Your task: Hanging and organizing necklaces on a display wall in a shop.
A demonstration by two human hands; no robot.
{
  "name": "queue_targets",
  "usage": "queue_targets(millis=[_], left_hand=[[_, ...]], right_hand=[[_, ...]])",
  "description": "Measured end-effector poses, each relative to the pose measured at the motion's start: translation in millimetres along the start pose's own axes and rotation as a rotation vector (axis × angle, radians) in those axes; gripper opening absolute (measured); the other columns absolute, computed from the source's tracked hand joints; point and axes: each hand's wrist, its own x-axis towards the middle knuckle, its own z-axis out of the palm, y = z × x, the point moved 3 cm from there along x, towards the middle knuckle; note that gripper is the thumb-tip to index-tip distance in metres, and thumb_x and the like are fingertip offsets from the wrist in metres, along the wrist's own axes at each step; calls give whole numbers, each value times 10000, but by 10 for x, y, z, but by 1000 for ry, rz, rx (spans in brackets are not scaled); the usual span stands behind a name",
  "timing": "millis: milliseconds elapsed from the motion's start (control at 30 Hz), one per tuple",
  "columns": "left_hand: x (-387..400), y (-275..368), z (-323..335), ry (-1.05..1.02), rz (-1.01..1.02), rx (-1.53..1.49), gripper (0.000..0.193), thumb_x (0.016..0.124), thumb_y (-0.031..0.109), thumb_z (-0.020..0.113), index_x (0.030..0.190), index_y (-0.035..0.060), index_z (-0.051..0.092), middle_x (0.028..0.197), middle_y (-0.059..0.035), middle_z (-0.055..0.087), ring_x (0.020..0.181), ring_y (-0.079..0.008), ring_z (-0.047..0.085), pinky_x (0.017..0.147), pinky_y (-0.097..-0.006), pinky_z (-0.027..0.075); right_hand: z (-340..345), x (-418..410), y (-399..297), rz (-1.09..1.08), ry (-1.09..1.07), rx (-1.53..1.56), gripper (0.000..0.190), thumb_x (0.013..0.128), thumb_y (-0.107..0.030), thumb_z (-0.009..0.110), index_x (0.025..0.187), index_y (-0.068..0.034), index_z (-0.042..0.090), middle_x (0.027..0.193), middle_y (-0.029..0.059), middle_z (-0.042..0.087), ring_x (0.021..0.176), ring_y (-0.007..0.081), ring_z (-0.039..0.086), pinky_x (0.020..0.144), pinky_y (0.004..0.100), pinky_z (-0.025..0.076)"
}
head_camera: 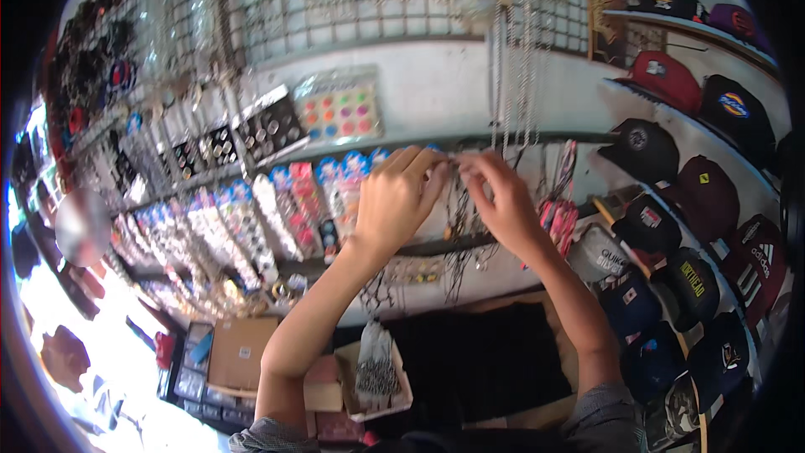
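My left hand (397,192) and my right hand (501,198) are raised in front of a dark wall rail (560,137). Their curled fingertips nearly meet. Whatever may be pinched between them is too small and blurred to make out. Thin dark cord necklaces (461,204) hang just below and between the hands. Packaged strips of small accessories (349,192) with blue header cards hang beside my left hand. To the right of my right hand is a bundle of pink patterned items (556,220). Silver chains (519,69) hang above it.
Shelves of caps (638,145) line the right side. A wire grid (377,6) with hanging goods covers the upper wall. Below my arms are an open box with bagged chains (377,368), a cardboard box (242,352) and a black cloth surface (484,358). A person (82,226) appears at far left.
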Motion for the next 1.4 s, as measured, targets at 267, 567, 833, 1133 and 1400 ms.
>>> queue_targets(millis=[267,567,833,1133,1400], left_hand=[[-2076,-1130,-125,-317,-725,48,197,865,203,513,929,60,633,827,-117,650,695,-257,634,637,-359,488],[-4592,-1211,160,-539,-1004,4,208,832,158,446,899,64,620,902,-173,613,822,-371,593,701,-457,488],[-5587,-1030,717,-676,-907,-95,306,755,74,493,1051,22,553,1053,-174,560,980,-353,535,831,-411,454],[-5652,-986,942,-681,-887,65,341,711,69,567,1050,45,549,1078,-145,526,1027,-346,476,858,-402,444],[-5269,-966,755,-515,-1087,-168,259,761,97,579,1015,51,557,1006,-145,557,923,-342,546,784,-387,469]], right_hand=[[1759,-1540,329,426,-519,296,129,866,-112,511,937,-27,578,801,127,588,711,257,593,634,342,452],[2919,-3520,274,679,-791,361,131,836,-60,515,921,9,588,800,157,609,729,281,610,644,366,472],[3305,-4478,30,604,-751,160,224,803,-13,525,1024,-18,559,976,162,558,927,320,551,782,389,446],[3463,-4555,90,578,-825,-55,195,779,-19,488,965,-19,548,969,138,535,926,322,528,791,417,429],[3168,-3991,10,534,-574,277,149,787,2,556,926,-5,503,897,158,556,869,344,547,735,405,441]])
